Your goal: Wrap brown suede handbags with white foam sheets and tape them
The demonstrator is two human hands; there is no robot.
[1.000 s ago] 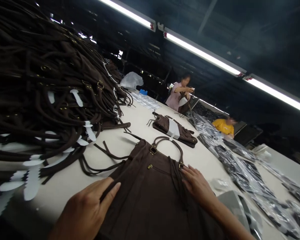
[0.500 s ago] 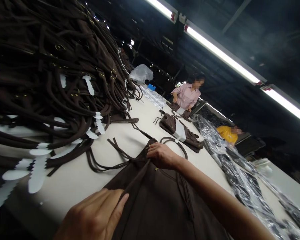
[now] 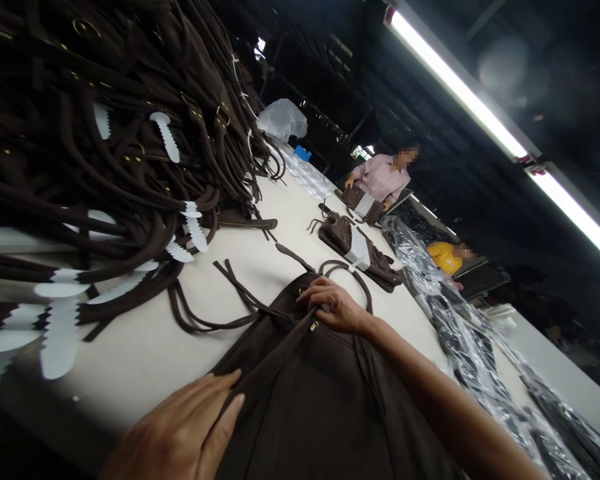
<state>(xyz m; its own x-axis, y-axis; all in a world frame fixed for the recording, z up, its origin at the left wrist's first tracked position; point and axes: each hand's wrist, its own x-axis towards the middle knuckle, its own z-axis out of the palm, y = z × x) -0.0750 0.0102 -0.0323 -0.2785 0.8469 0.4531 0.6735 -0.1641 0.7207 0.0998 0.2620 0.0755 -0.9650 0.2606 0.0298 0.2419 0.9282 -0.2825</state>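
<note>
A dark brown suede bag (image 3: 320, 400) lies flat on the white table (image 3: 145, 353) in front of me. My left hand (image 3: 180, 433) rests on its near left edge, fingers stretched out flat and together. My right hand (image 3: 333, 307) reaches across to the bag's top, fingers curled and pinching the fabric by the brass zipper pull and handle (image 3: 345, 273). Loose brown straps (image 3: 220, 307) trail from the bag to the left.
A tall heap of brown bags with white paper tags (image 3: 105, 133) fills the left. A folded bag with a white band (image 3: 360, 257) lies further along the table. Clear plastic sleeves (image 3: 455, 313) run down the right. A person in pink (image 3: 383, 177) and one in yellow (image 3: 445, 257) work beyond.
My right hand moved from the bag's right side up to its top edge and closed on the fabric there. My left hand stayed flat on the near edge. The view tilted.
</note>
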